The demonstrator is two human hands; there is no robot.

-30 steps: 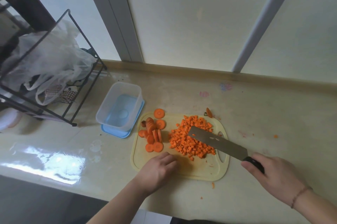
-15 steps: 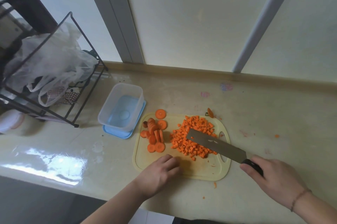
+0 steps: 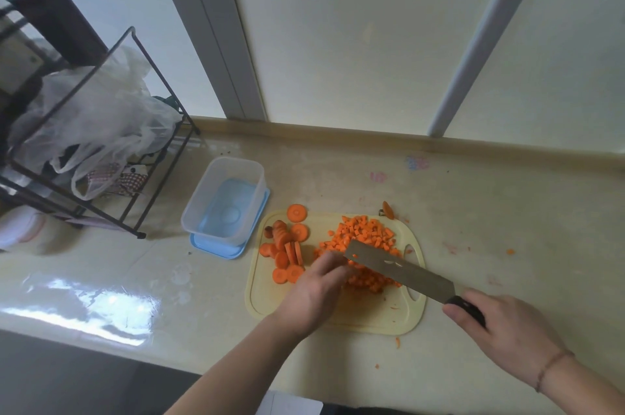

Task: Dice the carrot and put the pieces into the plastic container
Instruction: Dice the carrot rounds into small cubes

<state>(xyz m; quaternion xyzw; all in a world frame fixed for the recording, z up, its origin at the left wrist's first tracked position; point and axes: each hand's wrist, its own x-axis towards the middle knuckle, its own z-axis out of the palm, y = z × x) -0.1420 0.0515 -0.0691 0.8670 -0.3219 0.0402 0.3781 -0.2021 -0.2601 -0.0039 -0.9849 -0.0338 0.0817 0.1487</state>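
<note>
A pile of diced carrot (image 3: 363, 238) lies on the pale yellow cutting board (image 3: 372, 320). Several carrot slices (image 3: 287, 252) lie at the board's left end. My right hand (image 3: 500, 333) grips the black handle of a cleaver (image 3: 399, 271), whose blade lies across the dice. My left hand (image 3: 314, 289) reaches onto the pile, its fingertips at the blade's tip; whether they pinch anything is hidden. The clear plastic container (image 3: 223, 201) stands empty on its blue lid, just left of the board.
A black wire rack (image 3: 101, 144) with plastic bags stands at the left on the counter. A carrot end (image 3: 388, 210) lies behind the board. Stray carrot bits (image 3: 510, 251) dot the counter to the right. The counter's front edge runs close under my arms.
My left hand has moved up from the board's near edge onto the diced pile beside the blade. The cleaver has shifted slightly toward me and left.
</note>
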